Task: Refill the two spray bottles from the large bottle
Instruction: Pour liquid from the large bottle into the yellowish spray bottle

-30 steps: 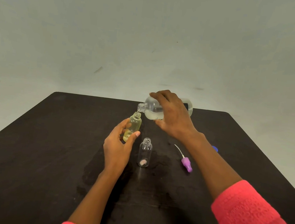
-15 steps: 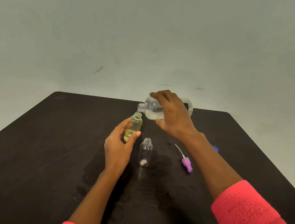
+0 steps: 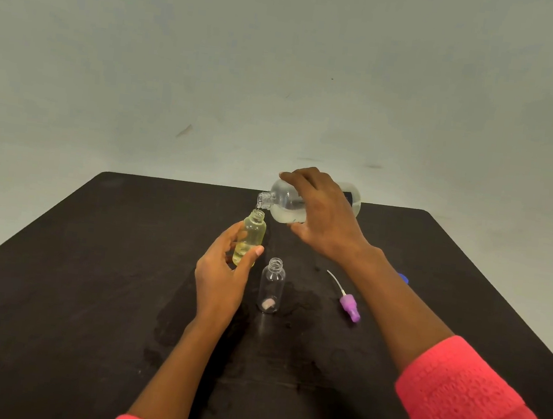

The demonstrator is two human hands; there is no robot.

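Head view: pouring from the large bottle (image 3: 284, 203) into a small yellow bottle (image 3: 253, 234) over the dark worktop (image 3: 86, 291).

The right grip (image 3: 322, 214) is curled over the large bottle, which lies tipped on its side with its mouth just above the yellow bottle's open neck. The left grip (image 3: 222, 279) clasps the upright yellow bottle (partly filled) between thumb and fingers. A clear bottle (image 3: 272, 286) stands uncapped just beside that grip. A purple sprayer (image 3: 349, 305) lies further right, and a blue cap (image 3: 403, 278) shows partly behind the right forearm.
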